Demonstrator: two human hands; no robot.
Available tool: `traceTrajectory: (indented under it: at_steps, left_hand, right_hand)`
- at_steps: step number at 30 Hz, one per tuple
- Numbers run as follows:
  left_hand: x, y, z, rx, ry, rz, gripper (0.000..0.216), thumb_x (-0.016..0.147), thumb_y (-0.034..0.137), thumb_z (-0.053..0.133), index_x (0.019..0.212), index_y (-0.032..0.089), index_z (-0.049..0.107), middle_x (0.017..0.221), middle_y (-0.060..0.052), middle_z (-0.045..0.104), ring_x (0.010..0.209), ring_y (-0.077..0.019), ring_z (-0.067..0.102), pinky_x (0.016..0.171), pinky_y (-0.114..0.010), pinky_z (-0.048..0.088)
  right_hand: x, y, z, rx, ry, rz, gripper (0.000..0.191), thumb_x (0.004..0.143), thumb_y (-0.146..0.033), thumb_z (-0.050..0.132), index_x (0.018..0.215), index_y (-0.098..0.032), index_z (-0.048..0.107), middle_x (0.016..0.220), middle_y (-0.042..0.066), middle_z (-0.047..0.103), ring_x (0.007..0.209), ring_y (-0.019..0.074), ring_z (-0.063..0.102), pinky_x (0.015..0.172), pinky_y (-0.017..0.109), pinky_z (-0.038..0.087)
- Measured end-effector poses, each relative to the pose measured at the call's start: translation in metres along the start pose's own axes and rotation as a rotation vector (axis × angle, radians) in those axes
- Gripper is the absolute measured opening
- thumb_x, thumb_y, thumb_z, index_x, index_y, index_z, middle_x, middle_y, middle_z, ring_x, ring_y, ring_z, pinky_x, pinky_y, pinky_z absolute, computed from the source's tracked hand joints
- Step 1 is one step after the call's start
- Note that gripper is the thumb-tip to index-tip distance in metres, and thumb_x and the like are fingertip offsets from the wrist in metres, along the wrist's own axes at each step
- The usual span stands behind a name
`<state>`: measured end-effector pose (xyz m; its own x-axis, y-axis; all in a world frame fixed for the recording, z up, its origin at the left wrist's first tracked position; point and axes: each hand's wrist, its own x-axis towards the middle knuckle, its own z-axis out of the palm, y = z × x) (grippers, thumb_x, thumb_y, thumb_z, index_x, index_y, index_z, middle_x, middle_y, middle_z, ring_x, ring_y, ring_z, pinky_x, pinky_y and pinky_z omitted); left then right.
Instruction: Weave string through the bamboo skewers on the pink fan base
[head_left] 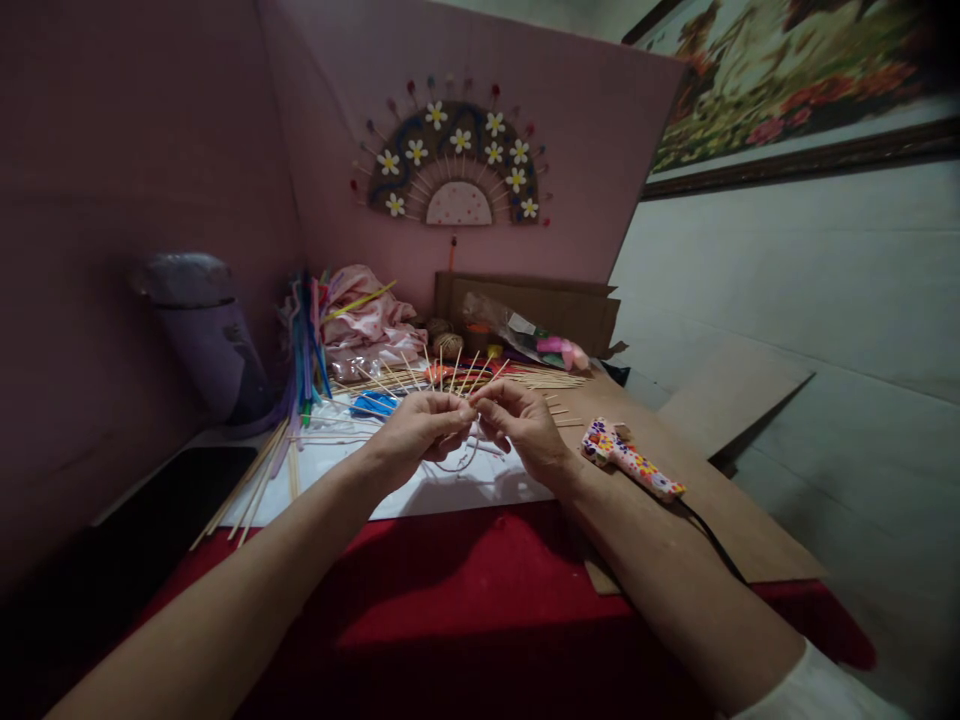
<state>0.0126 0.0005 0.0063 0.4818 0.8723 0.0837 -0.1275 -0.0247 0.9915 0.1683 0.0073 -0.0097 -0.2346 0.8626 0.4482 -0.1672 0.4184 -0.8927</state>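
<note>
"Bare forearms (247, 570) are nearest. What's at the end of them?"

"A thin cord (457, 468), pale and dull, drooping in a loose curve below the fingertips, above the white paper (517, 492). Slim wooden sticks (453, 372) spread like a fan just beyond."

"Are the sticks fixed to anything?"

"I can't tell. The hands cover the place where their lower ends would meet, and the cord's ends are hidden too. It's dim, so the loop blurs into the paper. At the lower right, a white sleeve (817, 690) is cut off by the edge."

"And the hands themselves?"

"The left hand (426, 430) is pinched, thumb against forefinger, the other fingers curled under. The right hand (519, 425) mirrors it, its fingertips touching or nearly touching the left's. Both seem to nip the cord, though the exact spot is masked."

"Anything beside them?"

"A flower-patterned glue gun (637, 468), lying on brown cardboard (739, 520) to the right."
</note>
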Motion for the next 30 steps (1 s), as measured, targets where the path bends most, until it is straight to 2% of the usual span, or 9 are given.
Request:
traceTrajectory:
  at_steps: [6, 15, 18, 21, 24, 26, 30]
  left_hand:
    - [0.001, -0.001, -0.001, 0.056, 0.058, 0.024, 0.028, 0.069, 0.037, 0.068, 0.062, 0.014, 0.054, 0.045, 0.004, 0.043, 0.038, -0.0034, 0.03, 0.04, -0.02, 0.012]
    - [0.001, 0.0, -0.001, 0.026, -0.006, -0.021, 0.027, 0.067, 0.037, 0.068, 0.063, 0.014, 0.055, 0.045, 0.005, 0.042, 0.038, -0.0033, 0.029, 0.039, -0.02, 0.014]
    - [0.003, -0.001, 0.001, 0.164, 0.123, 0.067, 0.025, 0.069, 0.036, 0.066, 0.063, 0.014, 0.055, 0.044, 0.005, 0.043, 0.038, -0.0037, 0.031, 0.038, -0.019, 0.018]
    - [0.005, -0.004, 0.003, 0.398, 0.254, 0.234, 0.018, 0.069, 0.029, 0.064, 0.062, 0.013, 0.057, 0.051, 0.003, 0.051, 0.044, -0.0057, 0.04, 0.041, -0.018, 0.028]
    - [0.007, -0.009, 0.003, 0.628, 0.288, 0.375, 0.011, 0.071, 0.023, 0.059, 0.069, 0.013, 0.061, 0.061, -0.002, 0.06, 0.054, -0.0094, 0.05, 0.048, -0.02, 0.037]
    - [0.007, -0.011, 0.003, 0.727, 0.297, 0.42, 0.01, 0.073, 0.022, 0.057, 0.073, 0.014, 0.063, 0.065, -0.003, 0.062, 0.058, -0.0106, 0.053, 0.051, -0.021, 0.04]
    - [0.008, -0.014, 0.0, 0.717, 0.285, 0.435, 0.012, 0.076, 0.023, 0.056, 0.074, 0.014, 0.062, 0.067, -0.004, 0.062, 0.06, -0.0112, 0.053, 0.054, -0.022, 0.041]
  right_hand:
    - [0.0, 0.0, 0.0, -0.009, -0.008, -0.011, 0.021, 0.073, -0.036, 0.066, 0.071, -0.018, 0.056, 0.051, -0.006, 0.047, 0.041, 0.0053, 0.037, 0.036, 0.019, 0.025]
    - [0.001, 0.002, -0.002, -0.05, -0.019, -0.029, 0.024, 0.076, -0.041, 0.063, 0.075, -0.018, 0.057, 0.053, -0.005, 0.047, 0.04, 0.006, 0.035, 0.035, 0.021, 0.024]
    - [0.001, 0.003, -0.004, -0.152, 0.032, -0.038, 0.033, 0.08, -0.05, 0.054, 0.071, -0.018, 0.055, 0.05, -0.005, 0.046, 0.039, 0.0064, 0.034, 0.036, 0.021, 0.024]
    - [0.001, 0.005, -0.004, -0.315, 0.05, -0.067, 0.046, 0.08, -0.058, 0.049, 0.057, -0.018, 0.047, 0.046, -0.005, 0.04, 0.041, 0.0068, 0.033, 0.039, 0.022, 0.025]
    - [0.0, 0.007, -0.004, -0.421, 0.018, -0.073, 0.047, 0.079, -0.057, 0.05, 0.055, -0.018, 0.044, 0.047, -0.005, 0.037, 0.044, 0.0072, 0.033, 0.043, 0.022, 0.026]
    - [0.0, 0.008, -0.003, -0.449, 0.007, -0.068, 0.042, 0.081, -0.053, 0.051, 0.058, -0.018, 0.045, 0.049, -0.005, 0.038, 0.046, 0.0077, 0.034, 0.045, 0.022, 0.027]
    - [-0.001, 0.006, -0.004, -0.495, -0.02, -0.083, 0.035, 0.086, -0.045, 0.045, 0.063, -0.018, 0.045, 0.053, -0.004, 0.041, 0.05, 0.0089, 0.036, 0.048, 0.022, 0.028]
